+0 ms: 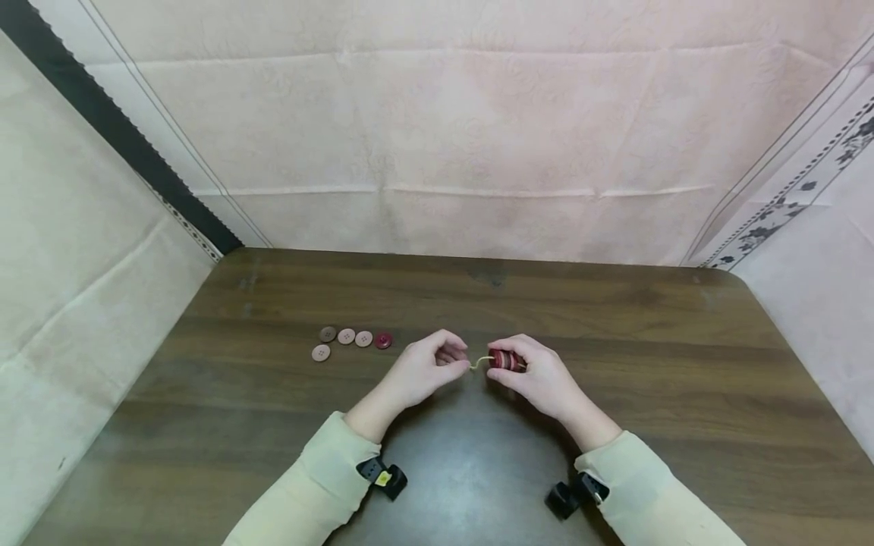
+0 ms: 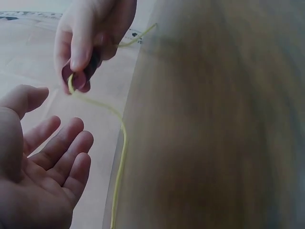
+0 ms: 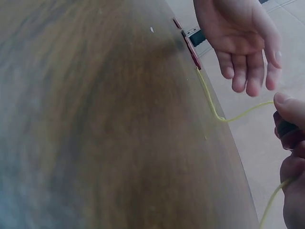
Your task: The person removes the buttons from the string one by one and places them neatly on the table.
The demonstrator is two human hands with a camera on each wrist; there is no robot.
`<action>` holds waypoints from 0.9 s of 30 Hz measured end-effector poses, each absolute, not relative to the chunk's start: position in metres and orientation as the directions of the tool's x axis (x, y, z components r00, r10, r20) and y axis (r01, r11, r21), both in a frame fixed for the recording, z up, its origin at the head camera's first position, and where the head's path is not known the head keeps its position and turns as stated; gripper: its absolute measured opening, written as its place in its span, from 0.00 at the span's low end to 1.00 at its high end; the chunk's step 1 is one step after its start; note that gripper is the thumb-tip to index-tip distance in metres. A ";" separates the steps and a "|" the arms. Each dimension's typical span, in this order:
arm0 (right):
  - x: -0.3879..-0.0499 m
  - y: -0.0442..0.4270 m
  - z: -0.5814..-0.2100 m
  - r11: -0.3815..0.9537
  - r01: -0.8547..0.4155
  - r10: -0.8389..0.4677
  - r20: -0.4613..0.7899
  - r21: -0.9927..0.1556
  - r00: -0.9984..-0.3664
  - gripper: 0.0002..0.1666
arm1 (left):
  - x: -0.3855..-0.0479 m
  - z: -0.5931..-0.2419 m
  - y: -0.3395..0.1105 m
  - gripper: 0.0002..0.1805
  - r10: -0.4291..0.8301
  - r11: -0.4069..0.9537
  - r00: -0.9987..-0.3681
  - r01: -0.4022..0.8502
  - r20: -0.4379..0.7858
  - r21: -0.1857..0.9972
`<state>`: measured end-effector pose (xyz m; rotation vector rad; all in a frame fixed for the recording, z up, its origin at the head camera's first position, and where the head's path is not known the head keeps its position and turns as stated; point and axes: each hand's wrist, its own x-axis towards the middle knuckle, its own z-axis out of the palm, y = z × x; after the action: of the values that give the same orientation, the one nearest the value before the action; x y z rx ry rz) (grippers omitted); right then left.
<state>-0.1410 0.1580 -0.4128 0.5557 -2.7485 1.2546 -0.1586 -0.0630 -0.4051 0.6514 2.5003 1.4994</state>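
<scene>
A stack of red, pink and dark buttons (image 1: 505,360), threaded on a yellow cord (image 1: 481,359), is held sideways between the thumb and fingers of my right hand (image 1: 545,381). Out of the stack's left end the cord runs toward my left hand (image 1: 422,373). That hand is just left of the stack, its fingers loosely bent. In the left wrist view, the left hand (image 2: 45,176) has its palm up and nothing in it, with the cord (image 2: 125,138) hanging past it. More cord (image 3: 272,200) trails from beneath the right hand in the right wrist view.
Several loose buttons lie left of my hands on the brown wooden table (image 1: 649,364): a brown one (image 1: 328,334), a dark red one (image 1: 384,341) and pale pink ones (image 1: 364,339). A cloth-covered wall (image 1: 478,152) rises behind the table's far edge.
</scene>
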 end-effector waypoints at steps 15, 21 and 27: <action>-0.142 0.157 -0.415 0.576 -0.384 -0.326 0.227 -0.722 -0.918 0.19 | -0.156 -0.409 -0.037 0.13 0.471 0.420 -0.881 0.277 0.053 0.864; -0.142 0.157 -0.415 0.568 -0.391 -0.328 0.237 -0.724 -0.914 0.19 | -0.157 -0.409 -0.034 0.13 0.446 0.409 -0.893 0.269 0.066 0.872; -0.142 0.157 -0.415 0.574 -0.377 -0.317 0.228 -0.726 -0.921 0.19 | -0.159 -0.410 -0.032 0.12 0.426 0.411 -0.902 0.255 0.063 0.875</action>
<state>-0.1420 0.1568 -0.4152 0.6014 -2.7224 1.2830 -0.1589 -0.0323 -0.4103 0.6079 2.4915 1.4995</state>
